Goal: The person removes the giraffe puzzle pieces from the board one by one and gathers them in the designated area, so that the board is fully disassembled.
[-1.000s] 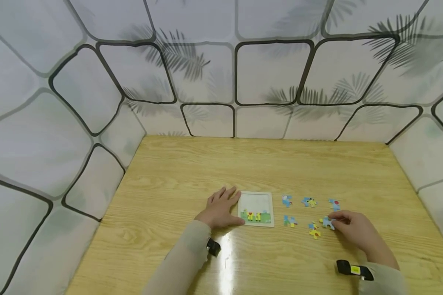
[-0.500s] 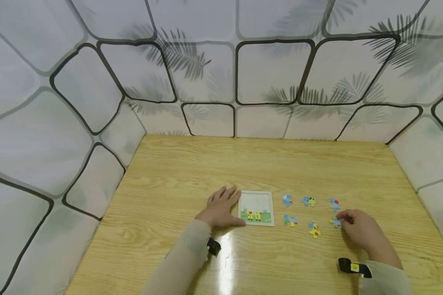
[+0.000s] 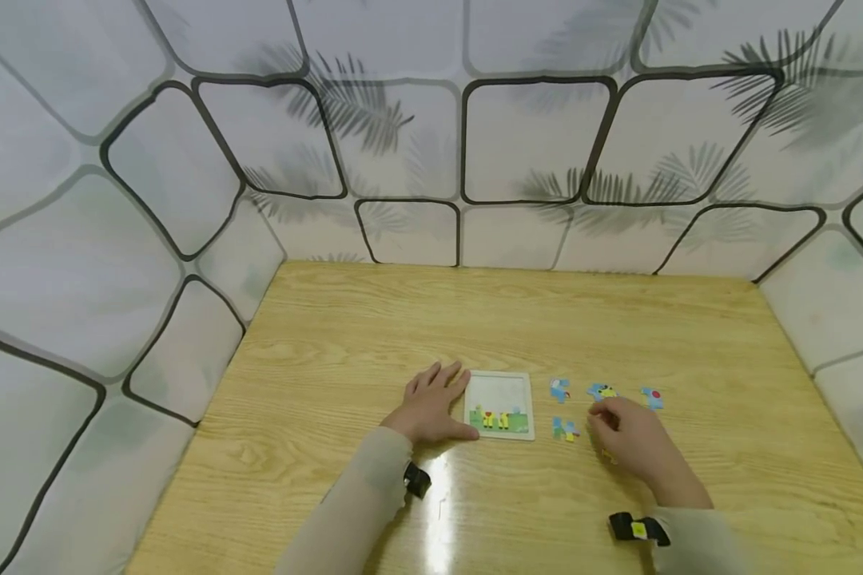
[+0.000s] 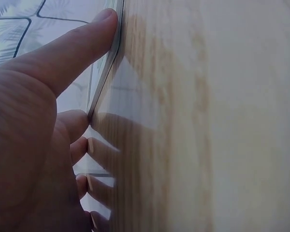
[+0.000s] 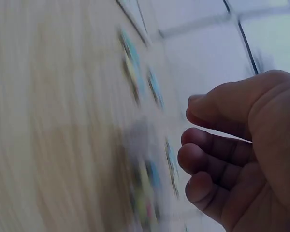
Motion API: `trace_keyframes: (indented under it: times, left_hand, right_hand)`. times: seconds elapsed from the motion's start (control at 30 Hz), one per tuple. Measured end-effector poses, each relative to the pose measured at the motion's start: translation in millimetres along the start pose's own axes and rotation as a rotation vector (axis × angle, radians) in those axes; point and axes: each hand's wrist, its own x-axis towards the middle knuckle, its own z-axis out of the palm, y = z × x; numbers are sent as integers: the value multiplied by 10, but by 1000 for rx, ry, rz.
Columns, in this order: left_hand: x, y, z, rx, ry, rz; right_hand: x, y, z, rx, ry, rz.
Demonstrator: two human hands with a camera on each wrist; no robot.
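My left hand (image 3: 431, 407) lies spread beside a small square puzzle tray (image 3: 499, 373), its index fingertip and thumb at the left edge. In the left wrist view the thumb reaches along the tray's thin edge (image 4: 105, 72). A yellow and green strip of puzzle (image 3: 503, 421) fills the tray's bottom. My right hand (image 3: 633, 439) hovers over the loose pieces, fingers loosely curled. No piece shows in its fingers in the right wrist view. Under it peeks a yellow puzzle piece (image 3: 609, 456), mostly hidden. A blue and green piece (image 3: 564, 430) lies just left of that hand.
Behind the right hand, a blue piece (image 3: 559, 390), a blue and yellow piece (image 3: 601, 390) and a blue piece with a red spot (image 3: 652, 398) lie in a row. Patterned cloth walls (image 3: 525, 231) border the wooden table (image 3: 374, 319) at the back and sides.
My right hand first slid a blue piece slightly right, then left it and moved left over the yellow piece. That blue piece is now hidden behind the hand. My left hand stays put.
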Motion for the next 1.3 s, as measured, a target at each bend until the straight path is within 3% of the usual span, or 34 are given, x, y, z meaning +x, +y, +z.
trace_keyframes:
  times: [0.23, 0.37, 0.67, 1.3]
  left_hand:
    - [-5, 14, 1, 11, -6, -10]
    - [11, 32, 10, 33, 2, 1]
    - [6, 45, 39, 43, 6, 5]
    - [2, -3, 28, 31, 14, -1]
  right_hand:
    - [174, -626, 467, 79, -135, -215]
    - [288, -859, 616, 104, -175, -264]
    - [448, -1000, 805, -2, -187, -182]
    - [653, -1098, 814, 127, -310, 52]
